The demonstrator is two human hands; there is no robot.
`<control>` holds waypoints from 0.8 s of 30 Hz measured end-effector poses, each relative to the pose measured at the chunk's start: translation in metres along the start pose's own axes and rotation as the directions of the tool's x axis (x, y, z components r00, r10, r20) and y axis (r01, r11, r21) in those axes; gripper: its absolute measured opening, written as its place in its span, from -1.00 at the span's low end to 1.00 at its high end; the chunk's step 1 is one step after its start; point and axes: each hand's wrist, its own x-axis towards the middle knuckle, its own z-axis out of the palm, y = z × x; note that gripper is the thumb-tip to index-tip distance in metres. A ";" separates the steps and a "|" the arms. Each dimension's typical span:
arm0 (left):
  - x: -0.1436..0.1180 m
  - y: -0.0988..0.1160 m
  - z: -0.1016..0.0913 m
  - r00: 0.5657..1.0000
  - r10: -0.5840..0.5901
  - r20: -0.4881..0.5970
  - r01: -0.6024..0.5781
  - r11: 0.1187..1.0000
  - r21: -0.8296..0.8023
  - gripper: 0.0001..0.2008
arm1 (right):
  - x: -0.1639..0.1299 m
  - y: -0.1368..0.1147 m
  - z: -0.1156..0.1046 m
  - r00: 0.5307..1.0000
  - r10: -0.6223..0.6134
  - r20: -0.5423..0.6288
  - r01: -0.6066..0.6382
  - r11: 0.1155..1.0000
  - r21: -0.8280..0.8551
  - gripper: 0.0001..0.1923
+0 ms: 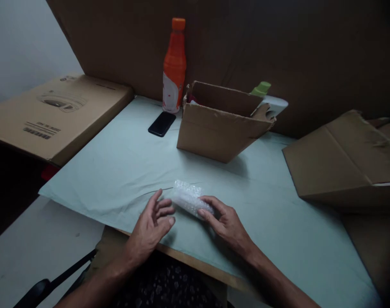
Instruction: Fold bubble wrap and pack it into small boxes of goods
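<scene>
Bubble wrap bundle [189, 198] lies on the pale green surface [124, 167] near its near edge, between both hands. The right hand [225, 222] rests its fingertips on the bundle's right end, grip loose and not closed round it. The left hand [152, 224] sits just left of the bundle, fingers spread wide, holding nothing. Farther off stands an open cardboard box [219, 124], with a black phone [162, 123] and an orange bottle [174, 66] to its left. A flat printed carton [58, 115] lies far left, folded cardboard [345, 160] at right.
</scene>
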 end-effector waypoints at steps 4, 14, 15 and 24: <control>0.003 0.006 0.013 0.994 -0.078 0.077 0.082 0.996 -0.047 -0.20 | -0.008 -0.011 0.002 0.995 -0.017 0.102 0.006 0.994 0.113 -0.74; 0.017 0.027 0.014 0.953 0.267 0.144 -0.302 0.877 0.374 -0.33 | -0.011 -0.005 -0.028 0.993 -0.014 0.115 -0.005 0.986 0.167 -0.75; 0.027 0.037 0.013 0.914 0.376 0.152 -0.403 0.802 0.440 -0.32 | -0.010 -0.003 -0.034 0.998 0.005 0.068 -0.015 0.989 0.147 -0.76; 0.180 0.157 0.043 0.513 0.751 0.416 -0.636 0.006 0.772 -0.39 | -0.021 0.021 -0.068 0.987 0.033 -0.157 -0.033 0.999 0.005 -0.76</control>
